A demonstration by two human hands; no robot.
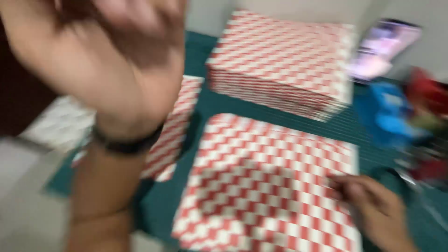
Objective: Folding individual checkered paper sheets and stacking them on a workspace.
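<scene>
A blurred view looks down on a dark green table surface (280,114). The left hand (116,60) fills the upper left of the frame, raised close to the camera with a dark band at the wrist; whether its fingers are open or curled cannot be told, and it holds nothing visible. At lower right, the right hand (373,210) rests its fingertips on the right edge of a red-and-white checked paper sheet (266,182) lying flat at lower centre. A thick stack of the same checked paper (284,60) sits at upper centre.

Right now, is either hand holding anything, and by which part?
The right hand has its fingertips on the right edge of the red-and-white checked sheet; a real grip cannot be told. The left hand is raised, holding nothing.
</scene>
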